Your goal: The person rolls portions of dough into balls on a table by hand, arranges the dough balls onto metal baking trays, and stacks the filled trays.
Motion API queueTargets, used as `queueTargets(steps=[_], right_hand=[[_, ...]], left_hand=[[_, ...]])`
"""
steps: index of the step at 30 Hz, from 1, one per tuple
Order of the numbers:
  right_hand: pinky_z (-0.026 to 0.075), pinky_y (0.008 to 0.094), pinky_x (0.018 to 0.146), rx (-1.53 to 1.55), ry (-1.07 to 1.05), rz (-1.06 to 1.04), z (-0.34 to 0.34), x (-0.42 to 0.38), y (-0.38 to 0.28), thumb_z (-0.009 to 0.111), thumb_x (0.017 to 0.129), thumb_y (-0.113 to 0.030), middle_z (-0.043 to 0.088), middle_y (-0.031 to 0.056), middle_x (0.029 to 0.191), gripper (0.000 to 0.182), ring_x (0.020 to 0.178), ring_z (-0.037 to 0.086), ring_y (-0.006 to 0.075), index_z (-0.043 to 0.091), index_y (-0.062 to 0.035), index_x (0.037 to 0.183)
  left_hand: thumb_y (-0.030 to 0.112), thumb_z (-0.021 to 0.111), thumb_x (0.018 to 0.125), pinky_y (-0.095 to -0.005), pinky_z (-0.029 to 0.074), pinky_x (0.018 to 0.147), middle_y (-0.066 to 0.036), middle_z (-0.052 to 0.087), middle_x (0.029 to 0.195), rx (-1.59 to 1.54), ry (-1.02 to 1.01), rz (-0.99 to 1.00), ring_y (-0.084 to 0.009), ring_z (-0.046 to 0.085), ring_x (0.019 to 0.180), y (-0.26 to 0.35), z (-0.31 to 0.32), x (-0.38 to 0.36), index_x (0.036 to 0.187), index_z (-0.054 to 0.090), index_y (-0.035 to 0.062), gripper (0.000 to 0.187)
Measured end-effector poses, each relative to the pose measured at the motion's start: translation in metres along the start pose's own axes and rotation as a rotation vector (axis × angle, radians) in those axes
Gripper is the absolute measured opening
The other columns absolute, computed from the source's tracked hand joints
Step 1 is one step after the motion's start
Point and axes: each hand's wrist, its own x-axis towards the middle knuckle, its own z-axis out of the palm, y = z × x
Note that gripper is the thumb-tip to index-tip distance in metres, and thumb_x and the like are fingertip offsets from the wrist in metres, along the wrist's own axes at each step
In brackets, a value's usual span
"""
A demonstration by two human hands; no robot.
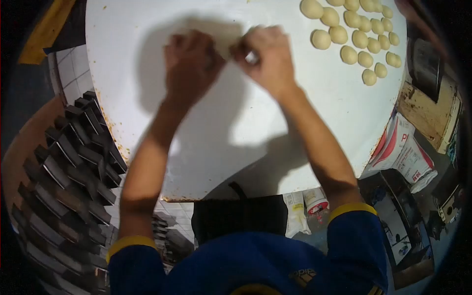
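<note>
Both of my hands are over the white table [206, 162], near its far side. My left hand [193, 66] has its fingers curled, and my right hand [268, 59] is curled too, with its thumb and fingers close together. Between them is a pale, blurred piece that looks like dough [224, 42]; both hands appear to touch it. Motion blur hides the exact grip. To the right of my right hand lie several round pale dough balls [321, 39] on the table.
Stacked dark metal trays or pans [73, 152] stand left of the table. On the right are a red and white sack [405, 157] and a dark container [426, 69]. More bags [296, 214] lie below the near edge.
</note>
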Motion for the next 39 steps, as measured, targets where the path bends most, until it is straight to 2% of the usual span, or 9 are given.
queueTargets(steps=[5,8,12,15,17,22,26,32,39], right_hand=[[0.051,0.0428,0.086,0.126,-0.058,-0.13,-0.027,-0.063,0.001,0.086,0.087,-0.02,0.066,0.0027,0.091,0.017,0.095,0.064,0.0281,0.07,-0.016,0.083],[0.048,0.0448,0.081,-0.031,0.007,-0.042,-0.026,-0.02,0.024,0.084,0.09,-0.023,0.066,0.0032,0.085,0.021,0.088,0.061,0.0307,0.068,-0.015,0.079],[0.048,0.0447,0.083,0.141,0.016,0.008,0.0,-0.03,-0.027,0.085,0.088,-0.021,0.066,0.003,0.086,0.017,0.091,0.063,0.0305,0.071,-0.0139,0.081],[0.048,0.0428,0.083,0.185,-0.041,-0.099,-0.022,-0.058,0.004,0.086,0.087,-0.022,0.063,0.0015,0.085,0.022,0.092,0.063,0.0264,0.067,-0.0144,0.079],[0.048,0.0432,0.08,-0.112,-0.079,-0.083,-0.029,-0.033,0.024,0.085,0.088,-0.021,0.064,0.0021,0.085,0.022,0.09,0.062,0.0276,0.067,-0.014,0.078],[0.049,0.046,0.08,0.097,-0.005,-0.002,-0.002,-0.033,-0.025,0.085,0.086,-0.021,0.068,0.0033,0.092,0.014,0.091,0.063,0.0307,0.072,-0.0145,0.083],[0.047,0.0442,0.08,-0.009,-0.098,-0.102,-0.031,-0.042,0.029,0.084,0.087,-0.023,0.066,0.0,0.089,0.019,0.091,0.06,0.0285,0.069,-0.016,0.079],[0.05,0.0434,0.084,0.146,-0.024,-0.016,-0.007,-0.03,-0.02,0.084,0.088,-0.02,0.07,0.0025,0.094,0.015,0.094,0.062,0.0307,0.071,-0.0133,0.083],[0.049,0.0446,0.082,0.015,0.04,-0.061,-0.009,0.005,0.017,0.085,0.087,-0.023,0.068,0.0017,0.092,0.018,0.094,0.062,0.0308,0.071,-0.014,0.08]], left_hand=[[0.023,0.083,0.087,-0.0537,0.049,0.097,-0.008,0.071,0.107,-0.109,-0.081,0.232,-0.0379,0.064,0.117,-0.035,-0.01,-0.066,0.1,0.071,0.0124,0.021],[0.026,0.081,0.088,-0.0559,0.049,0.095,-0.009,0.07,0.105,-0.015,-0.048,-0.009,-0.0404,0.062,0.111,-0.034,-0.015,-0.019,0.101,0.072,0.0111,0.022],[0.02,0.083,0.086,-0.0542,0.051,0.096,-0.012,0.071,0.108,-0.136,0.011,0.082,-0.0397,0.064,0.113,0.021,0.0,-0.028,0.101,0.071,0.0106,0.022],[0.018,0.083,0.085,-0.0536,0.052,0.098,-0.012,0.072,0.109,-0.134,-0.048,0.218,-0.0382,0.067,0.108,-0.035,-0.007,-0.062,0.099,0.071,0.0103,0.02],[0.017,0.082,0.087,-0.0542,0.051,0.094,-0.011,0.072,0.106,-0.006,-0.067,0.046,-0.0378,0.066,0.1,-0.037,-0.02,-0.023,0.096,0.07,0.0099,0.017],[0.017,0.082,0.085,-0.0529,0.052,0.094,-0.009,0.07,0.104,-0.173,-0.004,0.118,-0.0375,0.066,0.107,0.02,0.002,-0.03,0.098,0.071,0.0106,0.018],[0.014,0.079,0.087,-0.0536,0.052,0.095,-0.011,0.071,0.104,0.002,-0.056,0.168,-0.0377,0.065,0.107,-0.042,-0.016,-0.035,0.097,0.07,0.0079,0.014],[0.014,0.079,0.087,-0.0527,0.052,0.098,-0.011,0.071,0.104,-0.131,0.015,0.147,-0.0353,0.065,0.103,0.019,0.003,-0.024,0.096,0.07,0.0083,0.014],[0.014,0.079,0.087,-0.0544,0.05,0.09,-0.011,0.07,0.103,-0.03,0.046,0.075,-0.0392,0.063,0.103,-0.001,-0.002,0.02,0.095,0.068,0.0094,0.014]])
